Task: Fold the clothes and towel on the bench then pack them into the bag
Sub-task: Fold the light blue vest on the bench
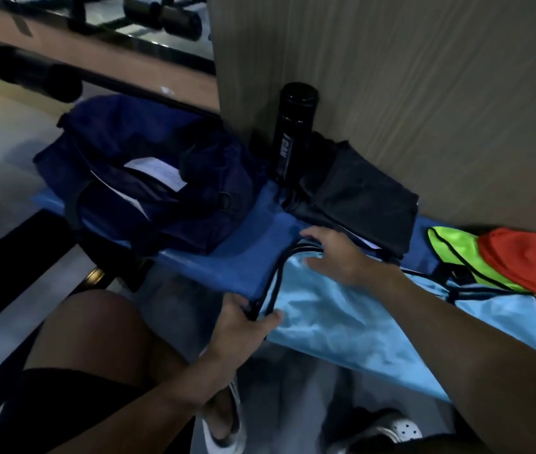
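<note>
The light blue drawstring bag [341, 326] lies flat across the blue bench [243, 260], its mouth toward the left and part of it hanging over the near edge. The left hand [243, 326] grips the black cords [278, 276] at the bench's near edge, fingers curled round them. The right hand [341, 257] rests on the bag's top with fingers spread and straight, the fingertips touching the cords where they enter the bag's mouth.

Just behind the right hand sits a folded black garment [358, 198] against the wall. A black bottle [292, 126] stands upright beside it. To the left a navy duffel bag [148, 191] rests on the bench, gaping open, with a white paper [158, 173] showing inside. On the right end lie a neon green vest [463, 257] and, overlapping it, a red garment [528, 260] — both loose, not folded.
</note>
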`<state>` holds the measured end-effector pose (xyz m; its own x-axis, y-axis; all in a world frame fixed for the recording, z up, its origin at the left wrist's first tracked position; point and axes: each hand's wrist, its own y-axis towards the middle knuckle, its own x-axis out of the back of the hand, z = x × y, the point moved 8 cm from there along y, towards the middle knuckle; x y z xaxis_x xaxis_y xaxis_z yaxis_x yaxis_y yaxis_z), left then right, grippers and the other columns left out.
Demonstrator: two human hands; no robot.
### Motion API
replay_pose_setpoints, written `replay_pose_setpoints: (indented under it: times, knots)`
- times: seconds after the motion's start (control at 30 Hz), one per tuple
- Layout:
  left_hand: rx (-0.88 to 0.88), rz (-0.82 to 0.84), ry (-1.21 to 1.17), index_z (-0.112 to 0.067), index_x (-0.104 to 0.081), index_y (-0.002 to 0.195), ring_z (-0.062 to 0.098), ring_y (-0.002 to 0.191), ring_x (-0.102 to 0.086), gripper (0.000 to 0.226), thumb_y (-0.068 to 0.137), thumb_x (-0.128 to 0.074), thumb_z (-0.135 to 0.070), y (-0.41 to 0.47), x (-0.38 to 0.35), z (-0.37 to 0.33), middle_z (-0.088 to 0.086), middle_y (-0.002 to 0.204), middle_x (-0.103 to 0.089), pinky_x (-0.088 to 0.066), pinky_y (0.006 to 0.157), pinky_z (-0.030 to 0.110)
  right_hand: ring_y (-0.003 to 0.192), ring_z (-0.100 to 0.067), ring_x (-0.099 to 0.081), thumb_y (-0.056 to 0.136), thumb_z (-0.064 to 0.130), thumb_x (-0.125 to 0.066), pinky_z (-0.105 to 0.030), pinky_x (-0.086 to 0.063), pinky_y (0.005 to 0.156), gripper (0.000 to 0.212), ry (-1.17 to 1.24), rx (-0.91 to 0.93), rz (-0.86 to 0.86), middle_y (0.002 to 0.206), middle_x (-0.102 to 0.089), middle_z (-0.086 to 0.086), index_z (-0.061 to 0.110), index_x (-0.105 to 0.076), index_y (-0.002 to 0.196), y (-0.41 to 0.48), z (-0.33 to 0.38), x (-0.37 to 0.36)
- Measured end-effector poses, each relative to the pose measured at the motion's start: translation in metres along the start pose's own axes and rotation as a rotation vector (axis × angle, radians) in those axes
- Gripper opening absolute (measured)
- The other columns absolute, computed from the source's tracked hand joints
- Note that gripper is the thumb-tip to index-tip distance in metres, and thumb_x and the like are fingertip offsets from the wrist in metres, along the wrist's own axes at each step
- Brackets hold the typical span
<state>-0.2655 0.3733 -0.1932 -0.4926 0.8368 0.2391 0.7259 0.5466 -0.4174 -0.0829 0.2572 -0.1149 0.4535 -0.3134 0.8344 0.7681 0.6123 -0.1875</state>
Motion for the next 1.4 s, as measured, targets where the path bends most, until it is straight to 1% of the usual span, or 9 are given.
replay_pose_setpoints:
  times: [0.17, 0.3, 0.47, 0.57, 0.9, 1.03, 1.17, 1.27, 1.4]
  knots:
    - [0.063, -0.011, -0.105, -0.006, -0.052, 0.103, 0.017, 0.083, -0.066, 0.045, 0.072, -0.085, -0.007, -0.009, 0.003, -0.005, 0.006, 0.094, -0.066, -0.058, 0.077, 0.031, 0.109, -0.021, -0.059, 0.086, 0.014, -0.070, -0.033, -0.049, 0.092, 0.053, 0.069, -0.048, -0.023, 0.119, -0.061, -0.007, 0.011, -0.055, 0.136, 0.007, -0.001, -0.003]
    - [0.035, -0.028, -0.164, -0.011, -0.054, 0.096, 0.023, 0.082, -0.068, 0.037, 0.075, -0.082, -0.001, -0.009, 0.011, -0.013, 0.007, 0.092, -0.066, -0.059, 0.082, 0.048, 0.081, -0.017, -0.064, 0.086, 0.006, -0.069, -0.034, -0.053, 0.072, 0.013, 0.119, 0.021, -0.049, 0.088, -0.069, -0.004, 0.009, -0.072, 0.098, 0.010, 0.012, 0.002]
    - [-0.194, -0.166, -0.089, -0.020, -0.051, 0.094, 0.011, 0.075, -0.064, 0.037, 0.079, -0.079, -0.004, -0.007, 0.057, -0.057, 0.001, 0.091, -0.065, -0.051, 0.065, 0.019, 0.068, -0.004, -0.061, 0.084, 0.002, -0.070, -0.019, -0.051, 0.066, 0.017, 0.265, 0.073, -0.119, 0.076, -0.067, 0.004, 0.018, -0.068, 0.080, 0.018, 0.036, 0.028]
    - [-0.353, -0.133, 0.012, -0.027, -0.051, 0.101, 0.007, 0.069, -0.066, 0.036, 0.081, -0.077, -0.012, -0.023, 0.062, -0.091, -0.007, 0.083, -0.068, -0.053, 0.060, 0.022, 0.061, 0.005, -0.057, 0.084, -0.002, -0.069, -0.010, -0.046, 0.063, 0.018, 0.292, 0.098, -0.097, 0.075, -0.064, 0.005, 0.015, -0.067, 0.080, 0.014, 0.043, 0.049]
    - [-0.641, 0.182, 0.202, -0.037, -0.046, 0.105, 0.003, 0.082, -0.066, 0.043, 0.081, -0.073, -0.013, -0.090, -0.035, -0.141, -0.017, 0.093, -0.066, -0.054, 0.071, 0.030, 0.064, -0.001, -0.057, 0.080, -0.011, -0.071, -0.017, -0.048, 0.067, 0.011, 0.258, 0.081, -0.208, 0.082, -0.068, -0.011, -0.001, -0.070, 0.085, -0.052, -0.043, 0.112]
    - [-0.739, 0.315, 0.390, -0.040, -0.042, 0.107, 0.012, 0.084, -0.063, 0.047, 0.079, -0.069, -0.013, -0.110, -0.091, -0.136, -0.012, 0.097, -0.065, -0.053, 0.074, 0.041, 0.080, -0.015, -0.063, 0.073, -0.016, -0.072, -0.026, -0.049, 0.079, 0.030, 0.231, 0.113, -0.354, 0.091, -0.068, -0.015, 0.012, -0.069, 0.083, -0.083, -0.083, 0.112]
    - [-0.689, 0.464, 0.543, -0.041, -0.039, 0.115, 0.009, 0.096, -0.060, 0.049, 0.081, -0.068, -0.017, -0.115, -0.139, -0.117, -0.015, 0.107, -0.062, -0.050, 0.085, 0.037, 0.082, -0.020, -0.060, 0.068, -0.014, -0.070, -0.009, -0.042, 0.078, 0.030, 0.075, 0.167, -0.425, 0.091, -0.063, -0.011, 0.011, -0.075, 0.083, -0.105, -0.115, 0.102]
    - [-0.653, 0.553, 0.522, -0.040, -0.045, 0.119, 0.003, 0.098, -0.056, 0.050, 0.080, -0.076, -0.034, -0.109, -0.159, -0.104, -0.016, 0.106, -0.060, -0.049, 0.088, 0.030, 0.087, -0.025, -0.060, 0.072, -0.005, -0.075, -0.013, -0.041, 0.081, 0.023, 0.028, 0.136, -0.414, 0.097, -0.060, -0.011, 0.009, -0.078, 0.089, -0.115, -0.136, 0.092]
    - [-0.845, 0.506, 0.558, -0.030, -0.056, 0.120, 0.002, 0.112, -0.048, 0.038, 0.086, -0.070, -0.040, -0.101, -0.167, -0.110, -0.016, 0.116, -0.053, -0.040, 0.096, 0.021, 0.089, -0.024, -0.059, 0.074, -0.007, -0.078, -0.004, -0.037, 0.080, 0.023, 0.058, 0.079, -0.437, 0.097, -0.061, -0.012, 0.009, -0.078, 0.091, -0.123, -0.156, 0.087]
